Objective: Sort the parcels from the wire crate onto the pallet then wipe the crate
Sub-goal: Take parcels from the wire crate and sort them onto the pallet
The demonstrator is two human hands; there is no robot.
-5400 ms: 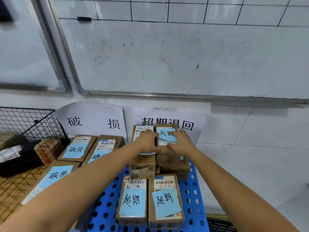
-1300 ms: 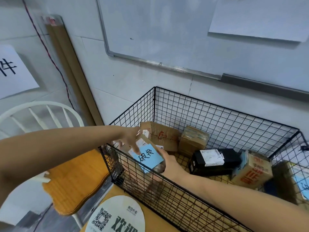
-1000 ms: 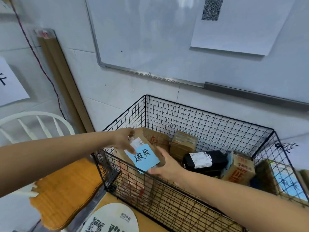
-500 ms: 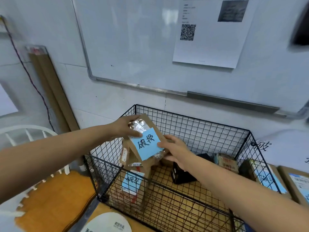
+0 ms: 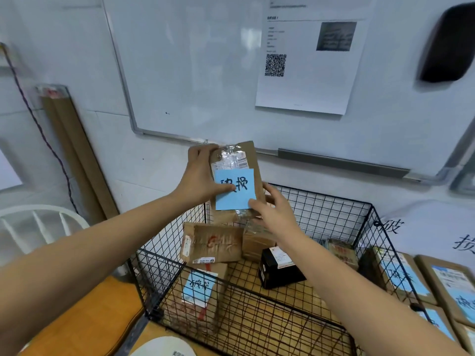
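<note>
I hold a flat brown parcel (image 5: 250,160) with a blue handwritten note upright above the black wire crate (image 5: 318,201). My left hand (image 5: 200,176) grips its upper left edge, thumb across the note. My right hand (image 5: 272,209) grips its lower right corner. Inside the crate lie a brown box with red print (image 5: 213,244), another brown parcel with a blue note (image 5: 199,291), a taped brown box (image 5: 258,242), a black box (image 5: 277,268) and a small printed carton (image 5: 341,253).
Sorted brown parcels with blue notes (image 5: 401,276) lie just right of the crate, under a white paper sign (image 5: 437,227). A whiteboard (image 5: 205,60) hangs on the wall behind. A white chair (image 5: 38,224) and a wooden tabletop (image 5: 84,322) are at the left.
Both hands have lifted the blue-note parcel out of the crate's left corner and up above its rim, turning it upright. Before that, my hands were at the pallet stack.
</note>
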